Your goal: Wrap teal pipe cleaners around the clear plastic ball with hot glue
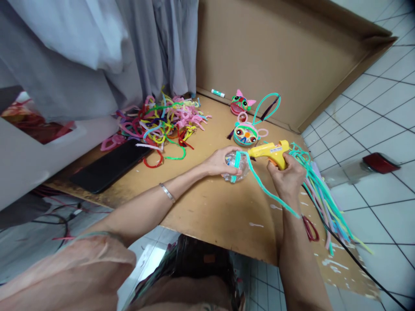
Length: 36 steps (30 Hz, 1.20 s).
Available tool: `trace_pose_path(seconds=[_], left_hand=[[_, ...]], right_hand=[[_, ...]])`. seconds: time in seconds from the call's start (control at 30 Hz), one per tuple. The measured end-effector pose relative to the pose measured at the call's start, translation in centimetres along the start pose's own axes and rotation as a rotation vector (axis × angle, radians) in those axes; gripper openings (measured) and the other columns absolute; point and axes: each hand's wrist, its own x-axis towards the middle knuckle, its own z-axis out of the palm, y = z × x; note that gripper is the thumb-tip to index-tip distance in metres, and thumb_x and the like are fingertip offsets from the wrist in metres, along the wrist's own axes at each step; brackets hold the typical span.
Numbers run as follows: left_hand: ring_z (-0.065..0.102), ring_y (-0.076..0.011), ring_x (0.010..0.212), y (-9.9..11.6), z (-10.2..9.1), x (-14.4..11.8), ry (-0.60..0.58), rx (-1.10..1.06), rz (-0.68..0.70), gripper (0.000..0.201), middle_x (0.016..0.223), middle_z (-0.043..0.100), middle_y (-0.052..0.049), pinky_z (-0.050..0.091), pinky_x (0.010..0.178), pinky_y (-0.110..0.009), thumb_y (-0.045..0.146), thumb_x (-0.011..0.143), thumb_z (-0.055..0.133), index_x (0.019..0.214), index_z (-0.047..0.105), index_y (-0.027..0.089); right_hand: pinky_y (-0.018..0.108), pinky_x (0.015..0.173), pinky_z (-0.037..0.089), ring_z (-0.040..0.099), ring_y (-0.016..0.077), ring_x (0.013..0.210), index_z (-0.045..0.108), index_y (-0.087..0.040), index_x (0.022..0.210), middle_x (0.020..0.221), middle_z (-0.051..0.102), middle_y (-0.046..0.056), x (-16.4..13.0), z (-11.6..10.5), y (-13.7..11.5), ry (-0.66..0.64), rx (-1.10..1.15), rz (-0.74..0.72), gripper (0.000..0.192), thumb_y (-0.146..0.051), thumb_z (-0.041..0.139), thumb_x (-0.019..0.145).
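Observation:
My left hand is closed around a clear round plastic piece just above the table. A turquoise pipe cleaner wraps over that piece, and its loose end trails down to my right wrist. In my right hand is a yellow glue gun, its nozzle pointing left at the wrapped strip near the top of the plastic piece. Just beyond stands a finished-looking animal-face ornament with pink ring ears and a turquoise loop. Behind it sits a second face ornament with pink pointed ears.
A tangled heap of colourful pipe cleaners lies at the back left, beside a black phone-like slab. Straight pipe cleaners, red-handled scissors and a black cord are on the right. A glue stick rests by the cardboard wall.

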Motion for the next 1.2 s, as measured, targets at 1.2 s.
trace_pose_path(seconds=[1.2], left_hand=[[0.063,-0.0194,0.090,0.25,0.02,-0.13,-0.005,0.015,-0.015,0.076,0.101,0.069,-0.005,0.051,0.086,-0.034,0.036,0.054,0.084,0.123,0.060,0.016]], right_hand=[[0.027,0.057,0.030,0.041,0.0135,0.057,0.051,-0.022,0.064,0.061,0.048,-0.003,0.15,-0.66,-0.05,-0.058,0.023,0.035,0.014,-0.034,0.056,0.068]])
